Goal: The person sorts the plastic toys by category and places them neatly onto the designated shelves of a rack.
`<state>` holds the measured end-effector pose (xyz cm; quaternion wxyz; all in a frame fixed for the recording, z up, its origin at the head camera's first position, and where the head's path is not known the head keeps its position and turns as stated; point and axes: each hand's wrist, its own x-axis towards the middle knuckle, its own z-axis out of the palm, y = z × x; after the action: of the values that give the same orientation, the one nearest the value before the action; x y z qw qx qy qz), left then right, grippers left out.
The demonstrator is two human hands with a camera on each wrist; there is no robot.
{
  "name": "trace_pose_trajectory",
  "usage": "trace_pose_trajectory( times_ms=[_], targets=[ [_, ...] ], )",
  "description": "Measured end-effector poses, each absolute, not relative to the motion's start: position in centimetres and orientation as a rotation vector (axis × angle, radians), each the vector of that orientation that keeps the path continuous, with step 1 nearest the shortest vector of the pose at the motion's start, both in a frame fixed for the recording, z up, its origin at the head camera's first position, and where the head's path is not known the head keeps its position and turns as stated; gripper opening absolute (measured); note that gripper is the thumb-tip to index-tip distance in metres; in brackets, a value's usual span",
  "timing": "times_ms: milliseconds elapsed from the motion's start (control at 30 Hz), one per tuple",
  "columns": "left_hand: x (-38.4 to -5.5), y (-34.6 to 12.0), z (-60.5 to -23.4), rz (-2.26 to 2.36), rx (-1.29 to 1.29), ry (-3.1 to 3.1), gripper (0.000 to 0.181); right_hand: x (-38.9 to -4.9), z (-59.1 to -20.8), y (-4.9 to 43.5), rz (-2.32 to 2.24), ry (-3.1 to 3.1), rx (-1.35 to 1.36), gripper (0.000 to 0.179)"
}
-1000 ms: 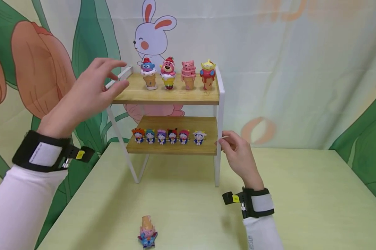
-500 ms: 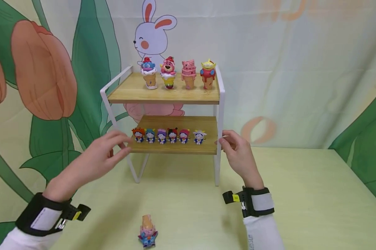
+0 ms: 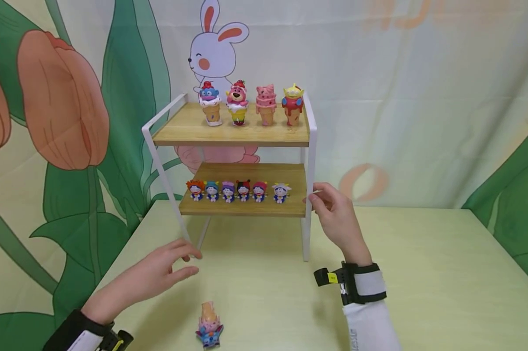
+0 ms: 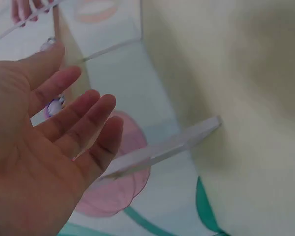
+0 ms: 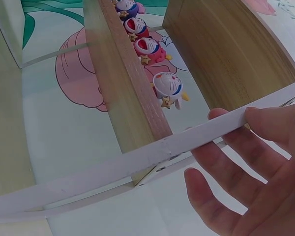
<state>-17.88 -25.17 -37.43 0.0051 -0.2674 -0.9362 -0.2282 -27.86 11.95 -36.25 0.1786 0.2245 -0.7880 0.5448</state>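
Observation:
My left hand (image 3: 152,273) hovers over the table by the shelf's front left leg, fingers loosely extended and holding nothing. Below and to its right, an ice-cream-cone figurine (image 3: 209,325) with a pink and blue character lies on the table, cone end away from me. My right hand (image 3: 339,222) pinches the white frame (image 5: 113,164) of a two-tier shelf (image 3: 180,131), thumb on one side and fingers on the other. Several cone figurines (image 3: 266,105) stand on the top board. A row of small blue-and-white figurines (image 3: 243,191) lines the lower board, the white-hatted one (image 3: 280,193) nearest my right hand.
The pale yellow-green table (image 3: 422,273) stretches to the right of the shelf. Behind it hangs a printed cloth backdrop (image 3: 404,107) with a rabbit and tulips. A white rail (image 3: 163,112) edges the top board's left side.
My left hand has come down from beside the top board, past the lower board, to just above the table. The right hand stays on the frame; the figurines have not moved.

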Motion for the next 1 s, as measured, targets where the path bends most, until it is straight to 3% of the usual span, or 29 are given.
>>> trace_pose_trajectory(
  times_ms=[367,1000],
  targets=[
    [-15.4,-22.3,-43.5,-0.524,-0.97,-3.423,0.06,-27.9,-36.5,12.0,1.545,-2.244,0.636,0.019],
    [-14.8,-21.7,-44.0,-0.342,-1.076,-3.378,0.071,-27.9,-36.4,12.0,1.524,-2.24,0.658,0.019]
  ],
)
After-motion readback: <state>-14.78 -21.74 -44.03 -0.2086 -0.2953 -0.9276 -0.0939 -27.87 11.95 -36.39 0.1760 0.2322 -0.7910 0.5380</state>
